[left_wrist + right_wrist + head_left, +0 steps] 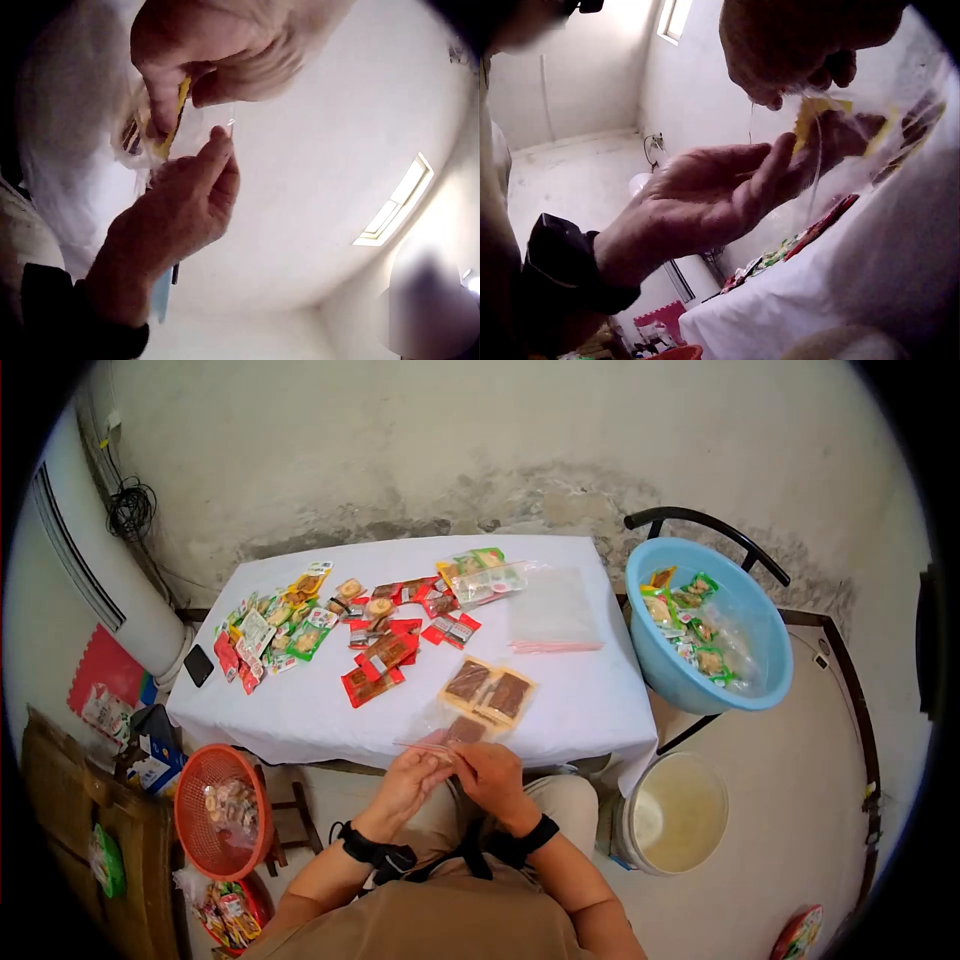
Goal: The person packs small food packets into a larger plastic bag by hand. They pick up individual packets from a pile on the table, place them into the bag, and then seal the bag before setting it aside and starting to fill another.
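Observation:
A clear plastic bag (430, 717) lies at the table's front edge, with several brown packs with pale yellow edges (507, 695) in it. My left hand (408, 788) pinches the bag's near end; in the right wrist view this hand (705, 196) is palm up beside a yellow-edged piece (810, 120). Close against it, my right hand (492, 778) grips the same end. The left wrist view shows the right hand (176, 214) with thumb and finger together at the clear film. Part of the bag's end is hidden by the fingers.
Red packets (385, 655) and green and white packets (310, 635) lie on the white-clothed table (290, 715), near a phone (198, 665). A stack of clear bags (555, 610) is at the right. Around stand a blue basin (655, 670), a bucket (700, 815) and a red basket (195, 810).

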The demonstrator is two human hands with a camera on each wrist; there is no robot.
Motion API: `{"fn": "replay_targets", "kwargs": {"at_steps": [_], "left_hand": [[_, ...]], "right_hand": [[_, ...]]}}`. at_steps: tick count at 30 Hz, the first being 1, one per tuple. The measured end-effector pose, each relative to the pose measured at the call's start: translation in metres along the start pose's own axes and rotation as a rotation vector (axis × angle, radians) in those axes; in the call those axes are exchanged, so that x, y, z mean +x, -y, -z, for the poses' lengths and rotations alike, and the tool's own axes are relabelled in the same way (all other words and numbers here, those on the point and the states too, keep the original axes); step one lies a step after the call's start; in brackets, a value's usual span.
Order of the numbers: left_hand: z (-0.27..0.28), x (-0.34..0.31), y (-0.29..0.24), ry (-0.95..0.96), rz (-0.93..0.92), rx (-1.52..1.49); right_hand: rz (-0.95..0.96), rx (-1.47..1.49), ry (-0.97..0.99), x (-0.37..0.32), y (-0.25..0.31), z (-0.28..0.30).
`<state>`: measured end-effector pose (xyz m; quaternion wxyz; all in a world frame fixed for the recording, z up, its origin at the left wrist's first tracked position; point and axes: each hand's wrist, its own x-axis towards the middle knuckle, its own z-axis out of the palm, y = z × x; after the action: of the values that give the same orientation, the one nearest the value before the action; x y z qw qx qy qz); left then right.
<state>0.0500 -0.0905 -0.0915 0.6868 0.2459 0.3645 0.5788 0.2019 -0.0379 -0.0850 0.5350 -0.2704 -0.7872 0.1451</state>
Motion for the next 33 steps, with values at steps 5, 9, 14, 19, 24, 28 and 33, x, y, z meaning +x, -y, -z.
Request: {"fn": "replay_targets", "kwargs": {"at_steps": [5, 9, 14, 19, 24, 28, 33], "left_hand": [[-0.017, 0.038, 0.015, 0.000, -0.196, 0.068], [-0.019, 0.075, 0.017, -0.143, -0.167, 0.169], [-0.004, 0.112, 0.027, -0.221, -0.253, 0.417], [0.038, 0.121, 0.060, -0.342, -0.783, 1.331], [0.019, 0.083, 0.030, -0.006, -0.500, 1.548], [-0.001, 0.076, 0.016, 0.032, -0.888, 1.904], [0.002, 0.057, 0.014, -0.129, -0.709, 1.844]], "right_hand": [[0.005, 0.004, 0.050, -0.005, -0.001, 0.001], [0.032, 0.071, 0.030, -0.004, 0.000, -0.002], [0.017, 0.016, 0.038, -0.009, -0.002, -0.004], [0.022, -0.006, 0.105, -0.009, -0.004, -0.002], [-0.047, -0.031, 0.139, -0.008, 0.000, 0.003], [-0.060, -0.001, 0.137, -0.011, 0.009, 0.008], [-0.053, -0.072, 0.236, -0.012, 0.007, 0.025]]}}
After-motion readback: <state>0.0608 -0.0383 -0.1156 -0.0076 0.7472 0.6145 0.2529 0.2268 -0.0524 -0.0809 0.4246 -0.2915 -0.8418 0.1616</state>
